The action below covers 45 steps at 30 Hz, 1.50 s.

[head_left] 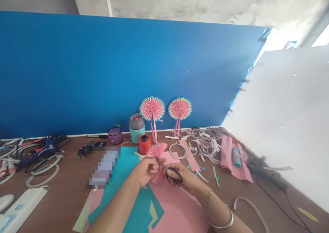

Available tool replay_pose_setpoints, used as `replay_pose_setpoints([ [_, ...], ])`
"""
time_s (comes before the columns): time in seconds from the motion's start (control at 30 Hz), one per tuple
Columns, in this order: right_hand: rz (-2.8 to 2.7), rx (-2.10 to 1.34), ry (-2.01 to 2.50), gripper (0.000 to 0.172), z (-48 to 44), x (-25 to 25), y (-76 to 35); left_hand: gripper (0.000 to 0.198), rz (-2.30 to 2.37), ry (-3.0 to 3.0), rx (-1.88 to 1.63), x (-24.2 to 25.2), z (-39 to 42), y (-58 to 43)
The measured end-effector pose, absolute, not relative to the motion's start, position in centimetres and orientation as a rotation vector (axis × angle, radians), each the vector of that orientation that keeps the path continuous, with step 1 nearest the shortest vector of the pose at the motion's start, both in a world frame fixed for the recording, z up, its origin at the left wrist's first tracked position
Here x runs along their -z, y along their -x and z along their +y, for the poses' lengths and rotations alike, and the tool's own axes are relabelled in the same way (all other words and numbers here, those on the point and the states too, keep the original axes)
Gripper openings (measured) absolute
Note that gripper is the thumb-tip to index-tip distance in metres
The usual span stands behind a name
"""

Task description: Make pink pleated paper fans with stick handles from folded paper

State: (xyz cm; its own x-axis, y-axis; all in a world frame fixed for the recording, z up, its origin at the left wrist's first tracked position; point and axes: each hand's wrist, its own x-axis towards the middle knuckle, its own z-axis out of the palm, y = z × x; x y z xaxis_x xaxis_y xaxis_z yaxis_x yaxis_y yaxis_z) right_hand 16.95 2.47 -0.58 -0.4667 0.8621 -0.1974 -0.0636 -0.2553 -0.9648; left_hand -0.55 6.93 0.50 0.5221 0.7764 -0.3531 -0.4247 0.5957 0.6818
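A pink pleated paper fan point(157, 150) is gathered at its middle and flares out above and below my hands. My left hand point(147, 169) is closed, its fingers pinching the fan near the gathered middle. My right hand point(189, 179) grips a pair of black-handled scissors point(177, 182). The scissors' blades point up and left across the fan's middle, close to my left fingertips; whether they touch the paper is hard to make out. Under both hands lie a teal paper sheet point(120, 191) and a pink paper sheet point(180, 209).
Two finished round paper fans point(152, 108) lean against the blue partition point(102, 71). A teal thermos point(137, 130), a red round container point(144, 144) and a purple cup point(115, 135) stand behind the sheets. Coiled white strips point(205, 147) and a glue stick point(236, 157) lie right; a power strip point(25, 205) lies left.
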Motion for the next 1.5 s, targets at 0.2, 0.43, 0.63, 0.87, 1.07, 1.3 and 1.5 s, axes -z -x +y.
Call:
replay_pose_setpoints([
  [0.2, -1.439, -1.832, 1.027, 0.04, 2.7, 1.0, -18.4, 0.012, 0.728, -0.593, -0.856, -0.1, 7.0, 0.3],
  [0.43, -1.454, -1.514, 1.331, 0.027, 3.2, 0.3, -21.9, 0.01, 0.716, -0.557, -0.922, -0.4, 7.9, 1.8],
  [0.63, -1.533, -0.244, 2.027, 0.007, 4.6, 1.2, -22.4, 0.018, 0.754, -0.483, -0.925, -0.7, 8.5, 2.3],
  [0.87, -1.51, -0.439, 2.105, 0.03, 5.3, 3.0, -22.4, 0.024, 0.791, -0.57, -0.936, -1.0, 7.8, 1.8],
  [1.07, -1.631, -0.129, 1.578, 0.02, 3.6, 0.3, -18.9, 0.04, 0.937, -0.69, -1.071, -1.3, 7.0, 0.8],
  [1.3, -1.839, -0.094, 1.417, 0.008, 4.2, 0.0, -12.9, 0.044, 0.962, -0.813, -1.149, -0.8, 7.0, 0.5],
  [1.5, -1.652, -0.643, 1.332, 0.023, 6.6, 0.4, -12.7, 0.023, 0.934, -0.96, -1.181, -0.3, 7.4, 0.6],
])
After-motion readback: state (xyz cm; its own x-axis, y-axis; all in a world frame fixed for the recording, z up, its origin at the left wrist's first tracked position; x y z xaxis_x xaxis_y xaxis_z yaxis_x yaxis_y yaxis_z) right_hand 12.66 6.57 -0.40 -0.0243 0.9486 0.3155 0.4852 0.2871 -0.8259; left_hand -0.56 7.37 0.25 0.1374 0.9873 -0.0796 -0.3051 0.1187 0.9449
